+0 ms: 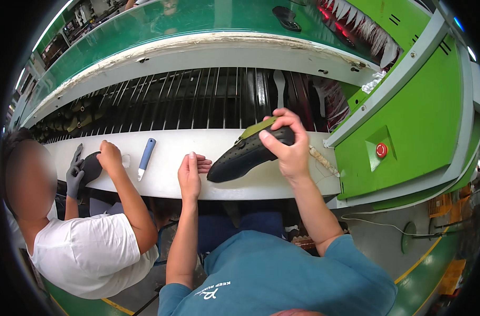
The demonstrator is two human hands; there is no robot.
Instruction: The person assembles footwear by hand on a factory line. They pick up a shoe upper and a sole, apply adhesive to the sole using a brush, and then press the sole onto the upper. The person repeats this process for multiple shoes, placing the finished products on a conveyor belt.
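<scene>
A black shoe [240, 160] with small perforations and an olive-green strap is tilted above the white ledge, its toe pointing left. My right hand [287, 139] grips it by the heel end, thumb on the near side and fingers over the top. Beside the toe, my left hand [193, 171] is held up with its fingers stretched out and nothing in them. The fingertips come very close to the toe; whether they touch it I cannot tell. A blue-handled knife [147, 157] lies on the white ledge [171, 142] to the left of my left hand.
A co-worker in a white shirt [92, 247] sits at my left, holding a black shoe piece [91, 168]. Beyond the ledge runs a roller conveyor [198, 100] under a green-topped shelf [198, 21]. A green machine panel with a red button [381, 150] stands at the right.
</scene>
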